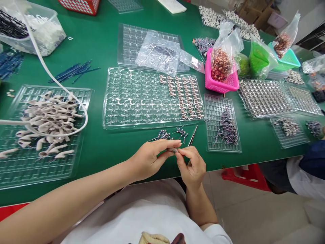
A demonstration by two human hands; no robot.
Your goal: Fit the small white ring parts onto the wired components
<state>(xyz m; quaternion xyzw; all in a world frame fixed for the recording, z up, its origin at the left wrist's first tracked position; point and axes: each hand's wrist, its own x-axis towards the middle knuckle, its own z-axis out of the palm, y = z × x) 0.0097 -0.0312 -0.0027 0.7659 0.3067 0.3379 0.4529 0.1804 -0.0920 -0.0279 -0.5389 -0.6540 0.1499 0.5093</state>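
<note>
My left hand (pixel 149 157) is closed, holding a small beige hollow shell (pixel 172 149) between thumb and fingers. My right hand (pixel 191 166) pinches at the near end of the same shell; its fingertips hide any finer part there. Metal tweezers (pixel 193 135) point up beyond my right hand; I cannot tell whether they are gripped or lying on the table. Just past my hands are small wired components (pixel 162 135) in loose heaps. Behind them lies a clear moulded tray (pixel 132 98), its right part filled with rows of beige pieces (pixel 186 96).
At left, a tray holds piled beige shells (pixel 50 117) under a looping white cable (pixel 86 118). Right of centre stand a tray of wired components (pixel 227 127) and a pink basket (pixel 222 86) with bagged copper-coloured parts. Another person's dark sleeve (pixel 315 156) shows at far right.
</note>
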